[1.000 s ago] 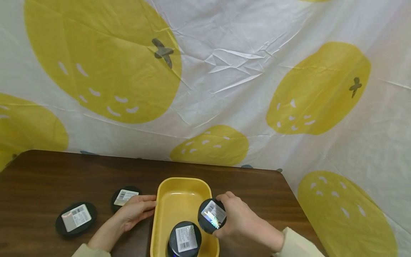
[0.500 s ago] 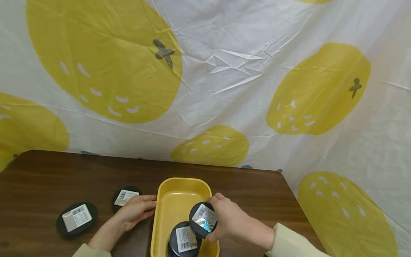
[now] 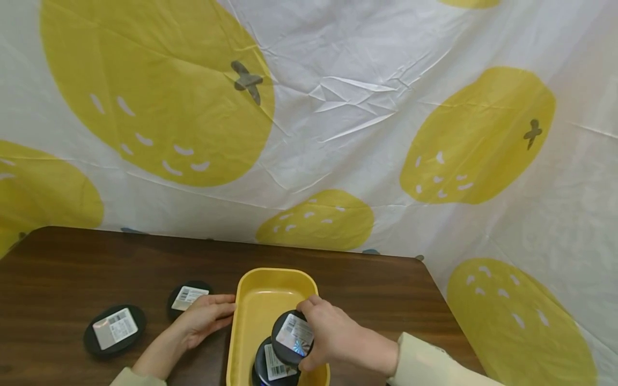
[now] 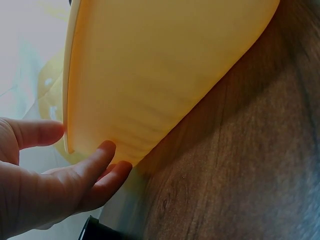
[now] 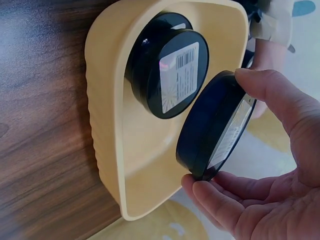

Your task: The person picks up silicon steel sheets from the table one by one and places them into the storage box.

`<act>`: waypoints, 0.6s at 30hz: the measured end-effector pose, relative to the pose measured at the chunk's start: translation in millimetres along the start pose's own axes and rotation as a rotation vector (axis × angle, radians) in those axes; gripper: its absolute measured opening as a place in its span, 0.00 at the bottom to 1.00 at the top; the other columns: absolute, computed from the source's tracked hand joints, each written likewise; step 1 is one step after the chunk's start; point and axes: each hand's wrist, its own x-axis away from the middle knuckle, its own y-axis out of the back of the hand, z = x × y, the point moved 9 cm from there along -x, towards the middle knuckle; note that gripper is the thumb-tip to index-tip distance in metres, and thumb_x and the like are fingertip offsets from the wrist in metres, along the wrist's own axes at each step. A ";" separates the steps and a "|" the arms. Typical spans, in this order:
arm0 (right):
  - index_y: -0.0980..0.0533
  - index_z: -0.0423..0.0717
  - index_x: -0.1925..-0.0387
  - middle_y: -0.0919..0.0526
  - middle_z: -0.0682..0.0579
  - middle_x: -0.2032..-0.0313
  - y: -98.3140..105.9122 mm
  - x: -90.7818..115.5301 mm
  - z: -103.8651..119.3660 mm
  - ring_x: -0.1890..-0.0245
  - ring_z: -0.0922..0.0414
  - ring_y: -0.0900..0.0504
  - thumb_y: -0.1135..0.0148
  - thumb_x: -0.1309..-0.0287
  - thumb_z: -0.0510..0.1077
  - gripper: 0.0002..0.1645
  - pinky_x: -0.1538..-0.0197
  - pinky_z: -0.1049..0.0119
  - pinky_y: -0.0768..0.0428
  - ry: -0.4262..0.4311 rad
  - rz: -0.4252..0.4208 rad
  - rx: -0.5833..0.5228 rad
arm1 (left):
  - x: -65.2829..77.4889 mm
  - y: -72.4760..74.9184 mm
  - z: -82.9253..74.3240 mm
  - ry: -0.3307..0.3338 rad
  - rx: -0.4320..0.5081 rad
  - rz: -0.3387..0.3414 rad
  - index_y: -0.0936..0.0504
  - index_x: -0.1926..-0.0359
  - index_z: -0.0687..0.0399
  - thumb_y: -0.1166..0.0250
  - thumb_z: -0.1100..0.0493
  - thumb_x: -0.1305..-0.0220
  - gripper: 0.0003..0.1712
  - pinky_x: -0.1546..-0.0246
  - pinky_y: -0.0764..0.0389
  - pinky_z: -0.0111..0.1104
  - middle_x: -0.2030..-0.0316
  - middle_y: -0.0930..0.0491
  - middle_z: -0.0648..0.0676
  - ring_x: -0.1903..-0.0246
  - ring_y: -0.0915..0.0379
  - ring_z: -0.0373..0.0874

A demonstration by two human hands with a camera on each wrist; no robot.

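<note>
My right hand grips a black round container by its edge, thumb on one side and fingers on the other. This container has a barcode label and is tilted above the yellow bin. Below it, inside the bin, black round containers lie stacked near the front end. My left hand touches the bin's outer left side with nearly straight fingers; in the left wrist view its thumb and fingertips rest against the wall and rim.
Two more black labelled containers lie left of the bin on the dark wooden table: one farther left, another just behind my left hand. A white cloth with yellow fruit print hangs behind the table.
My right hand has carried the black round container leftward and slightly toward me, over the stacked ones in the bin. The left hand has stayed in place.
</note>
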 end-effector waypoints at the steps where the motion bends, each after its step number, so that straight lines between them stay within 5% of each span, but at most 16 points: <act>1: 0.27 0.37 0.54 0.27 0.53 0.62 -1.2 -0.4 0.9 0.68 0.61 0.28 0.19 0.79 0.48 0.44 0.64 0.72 0.24 0.004 0.003 -0.001 | 0.1 -0.3 0.0 0.000 -0.002 0.001 0.45 0.39 0.86 0.47 0.66 0.34 0.30 0.44 0.29 0.43 0.38 0.41 0.77 0.47 0.32 0.47; 18: 0.28 0.40 0.54 0.31 0.58 0.64 -20.5 -3.2 13.1 0.69 0.67 0.31 0.18 0.79 0.50 0.44 0.63 0.79 0.27 0.032 0.091 0.032 | -0.8 -0.2 1.3 0.003 -0.002 -0.006 0.44 0.39 0.86 0.46 0.66 0.34 0.30 0.44 0.29 0.43 0.38 0.41 0.77 0.46 0.32 0.47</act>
